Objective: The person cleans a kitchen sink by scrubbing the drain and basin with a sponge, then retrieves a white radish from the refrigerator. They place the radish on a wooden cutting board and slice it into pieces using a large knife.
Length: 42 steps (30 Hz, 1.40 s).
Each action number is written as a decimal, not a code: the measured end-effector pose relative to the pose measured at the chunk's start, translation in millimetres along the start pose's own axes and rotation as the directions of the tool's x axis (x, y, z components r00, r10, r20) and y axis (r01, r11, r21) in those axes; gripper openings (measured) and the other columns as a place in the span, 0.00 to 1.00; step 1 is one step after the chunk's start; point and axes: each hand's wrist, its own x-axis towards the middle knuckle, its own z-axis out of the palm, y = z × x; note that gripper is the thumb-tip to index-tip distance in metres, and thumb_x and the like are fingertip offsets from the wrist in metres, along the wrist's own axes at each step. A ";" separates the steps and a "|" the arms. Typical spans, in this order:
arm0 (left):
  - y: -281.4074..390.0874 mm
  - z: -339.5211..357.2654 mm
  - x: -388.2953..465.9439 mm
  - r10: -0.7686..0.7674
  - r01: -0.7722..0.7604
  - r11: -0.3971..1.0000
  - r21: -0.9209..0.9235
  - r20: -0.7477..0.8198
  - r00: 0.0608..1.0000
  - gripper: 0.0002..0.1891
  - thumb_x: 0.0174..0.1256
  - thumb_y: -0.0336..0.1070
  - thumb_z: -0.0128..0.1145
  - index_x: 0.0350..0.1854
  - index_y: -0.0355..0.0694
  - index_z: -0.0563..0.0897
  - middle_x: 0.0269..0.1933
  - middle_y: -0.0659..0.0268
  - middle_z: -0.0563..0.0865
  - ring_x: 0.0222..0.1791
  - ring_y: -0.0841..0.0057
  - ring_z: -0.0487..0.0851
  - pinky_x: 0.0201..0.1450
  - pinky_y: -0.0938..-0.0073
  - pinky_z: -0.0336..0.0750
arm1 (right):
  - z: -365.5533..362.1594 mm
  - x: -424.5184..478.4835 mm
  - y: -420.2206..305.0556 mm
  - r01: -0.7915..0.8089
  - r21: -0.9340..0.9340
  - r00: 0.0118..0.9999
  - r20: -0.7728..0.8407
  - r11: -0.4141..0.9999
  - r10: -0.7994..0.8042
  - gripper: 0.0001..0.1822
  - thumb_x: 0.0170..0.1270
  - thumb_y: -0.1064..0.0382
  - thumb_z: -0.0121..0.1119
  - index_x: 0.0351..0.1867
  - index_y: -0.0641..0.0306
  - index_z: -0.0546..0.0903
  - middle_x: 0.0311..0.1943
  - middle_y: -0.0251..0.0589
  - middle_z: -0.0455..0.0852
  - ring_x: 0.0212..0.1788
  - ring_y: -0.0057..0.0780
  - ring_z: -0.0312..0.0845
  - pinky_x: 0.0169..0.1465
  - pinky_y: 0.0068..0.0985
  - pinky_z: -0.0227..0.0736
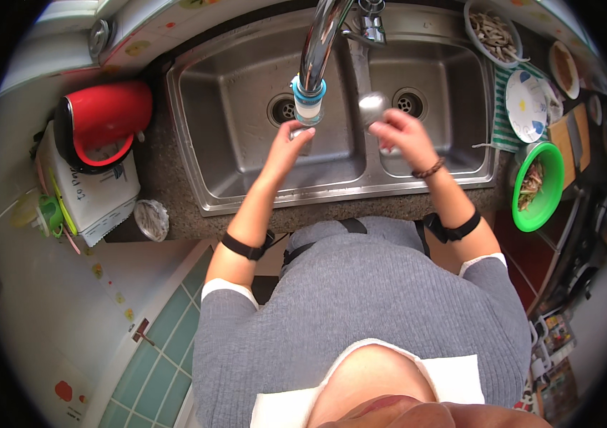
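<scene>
Over the larger left basin of a stainless-steel double sink [217,160], my left hand [282,150] pinches a small shiny piece [299,134], mostly hidden by the fingers. Just above it hangs the chrome faucet [325,48], tipped with a blue-and-clear nozzle [308,101]. My right hand [405,139] is beside the divider, over the smaller basin. Its fingers hold a rounded shiny metal piece [374,107], perhaps a spoon or lid; motion blur hides which. Both drains [409,103] show.
On the left are a red kettle [105,101] on a white box [102,198] and a plastic-wrapped bowl [152,219]. To the right stand a bowl of sliced food [493,37], a patterned plate [525,106], a green basin [552,187], and a knife [579,139] on a wooden board [560,155].
</scene>
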 end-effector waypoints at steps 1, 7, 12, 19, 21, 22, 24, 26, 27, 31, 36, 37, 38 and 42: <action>-8.9 -11.1 14.3 0.027 -0.030 0.989 0.148 0.019 0.999 0.28 0.58 0.50 0.59 0.56 0.38 0.73 0.53 0.61 0.81 0.53 0.68 0.77 0.57 0.70 0.68 | -25.0 8.3 6.1 0.043 -0.070 0.994 -0.099 0.997 -0.049 0.13 0.60 0.56 0.64 0.36 0.63 0.79 0.26 0.29 0.79 0.24 0.14 0.75 0.26 0.14 0.69; -5.2 -30.3 83.4 -0.067 -0.015 0.471 0.882 0.052 0.996 0.13 0.55 0.32 0.53 0.42 0.46 0.83 0.51 0.61 0.82 0.52 0.61 0.80 0.54 0.62 0.73 | -129.3 78.0 88.0 -0.485 -0.498 0.871 -0.349 0.719 0.346 0.13 0.55 0.62 0.60 0.39 0.67 0.81 0.28 0.42 0.85 0.29 0.31 0.83 0.34 0.26 0.77; -67.8 -19.3 144.7 0.048 -0.088 0.280 0.956 0.078 0.996 0.21 0.55 0.48 0.54 0.51 0.47 0.79 0.55 0.57 0.80 0.55 0.60 0.79 0.57 0.60 0.72 | -162.9 105.8 170.6 -0.367 -0.865 0.927 -0.306 0.343 0.218 0.11 0.54 0.64 0.57 0.37 0.65 0.84 0.36 0.51 0.86 0.40 0.47 0.82 0.44 0.37 0.75; -178.1 -17.5 205.0 -0.144 0.093 0.547 0.832 -0.016 0.989 0.34 0.52 0.59 0.55 0.59 0.43 0.73 0.59 0.52 0.76 0.59 0.55 0.76 0.60 0.59 0.72 | -155.4 99.8 182.0 -0.338 -0.871 0.912 -0.211 0.355 0.351 0.24 0.55 0.75 0.45 0.56 0.62 0.75 0.56 0.51 0.76 0.59 0.48 0.71 0.61 0.34 0.67; -212.7 -25.1 213.7 0.041 -0.025 0.442 0.897 0.008 0.999 0.30 0.55 0.54 0.54 0.58 0.43 0.74 0.59 0.52 0.76 0.58 0.55 0.76 0.59 0.59 0.72 | -153.9 112.6 167.6 -0.238 -0.948 0.911 -0.143 0.210 0.387 0.25 0.55 0.75 0.45 0.56 0.61 0.75 0.58 0.49 0.75 0.60 0.47 0.70 0.62 0.34 0.66; -199.1 -21.9 212.2 0.034 -0.043 0.414 0.909 0.031 0.999 0.30 0.55 0.54 0.55 0.57 0.42 0.74 0.58 0.52 0.77 0.58 0.55 0.76 0.59 0.59 0.72 | -150.8 111.1 165.1 -0.257 -0.939 0.896 -0.144 0.227 0.420 0.25 0.55 0.74 0.46 0.57 0.61 0.75 0.58 0.49 0.75 0.60 0.47 0.70 0.62 0.34 0.66; -171.5 -19.2 208.0 0.029 -0.097 0.367 0.925 0.093 0.995 0.29 0.54 0.53 0.55 0.56 0.42 0.75 0.57 0.52 0.78 0.57 0.55 0.76 0.59 0.60 0.71 | -144.6 101.1 149.3 -0.296 -0.918 0.871 -0.146 0.264 0.468 0.25 0.55 0.72 0.47 0.57 0.60 0.75 0.59 0.50 0.74 0.60 0.47 0.70 0.62 0.34 0.67; -140.8 -14.4 196.5 0.037 -0.197 0.342 0.919 0.196 0.980 0.28 0.54 0.52 0.56 0.55 0.41 0.76 0.56 0.52 0.78 0.57 0.56 0.77 0.59 0.60 0.71 | -162.5 98.8 188.8 -0.209 -0.962 0.868 -0.099 0.176 0.487 0.18 0.55 0.70 0.49 0.48 0.65 0.80 0.50 0.50 0.81 0.50 0.43 0.78 0.52 0.36 0.72; -133.3 -16.3 188.5 0.035 -0.233 0.338 0.912 0.235 0.971 0.27 0.54 0.52 0.57 0.54 0.41 0.76 0.56 0.52 0.79 0.56 0.56 0.77 0.59 0.61 0.71 | -170.0 104.1 206.7 -0.143 -0.982 0.862 -0.061 0.126 0.503 0.16 0.55 0.69 0.51 0.44 0.67 0.82 0.45 0.50 0.84 0.44 0.42 0.82 0.48 0.37 0.75; -99.1 -22.2 166.1 0.040 -0.441 0.288 0.850 0.449 0.893 0.25 0.54 0.50 0.59 0.52 0.40 0.78 0.54 0.53 0.80 0.56 0.57 0.77 0.60 0.62 0.70 | -123.3 107.3 164.6 -0.092 -0.996 0.868 -0.069 0.022 0.492 0.15 0.52 0.69 0.51 0.39 0.68 0.84 0.41 0.55 0.85 0.46 0.47 0.82 0.48 0.37 0.76; -51.6 -18.3 105.1 -0.056 -0.359 0.466 0.809 0.432 0.900 0.21 0.54 0.46 0.62 0.48 0.39 0.80 0.52 0.52 0.81 0.53 0.59 0.80 0.54 0.65 0.73 | -50.3 48.0 49.0 -0.037 -0.966 0.992 -0.067 0.256 -0.108 0.09 0.54 0.72 0.51 0.38 0.66 0.78 0.41 0.52 0.79 0.46 0.49 0.77 0.50 0.39 0.72; -23.7 -6.3 82.1 -0.071 -0.360 0.438 0.824 0.431 0.900 0.19 0.52 0.45 0.64 0.44 0.39 0.81 0.45 0.55 0.84 0.46 0.61 0.82 0.47 0.66 0.76 | -44.8 35.3 42.7 -0.056 -0.963 0.976 -0.109 0.265 -0.188 0.09 0.52 0.71 0.55 0.37 0.66 0.79 0.41 0.52 0.80 0.45 0.48 0.78 0.49 0.37 0.75; -1.6 0.1 54.6 0.035 -0.406 0.454 0.793 0.439 0.898 0.15 0.51 0.42 0.65 0.37 0.39 0.80 0.35 0.57 0.83 0.39 0.61 0.82 0.42 0.63 0.75 | -38.6 25.5 44.6 -0.050 -0.943 0.943 -0.153 0.330 -0.295 0.08 0.53 0.71 0.54 0.35 0.64 0.79 0.39 0.49 0.79 0.44 0.47 0.78 0.48 0.38 0.75; -12.9 4.1 13.0 0.435 -0.514 0.539 0.667 0.303 0.848 0.06 0.45 0.24 0.55 0.24 0.38 0.71 0.29 0.55 0.77 0.30 0.54 0.77 0.35 0.59 0.71 | -10.2 -0.7 42.9 0.052 -0.847 0.863 -0.228 0.528 -0.450 0.05 0.51 0.72 0.53 0.27 0.58 0.79 0.31 0.42 0.79 0.41 0.45 0.75 0.43 0.38 0.72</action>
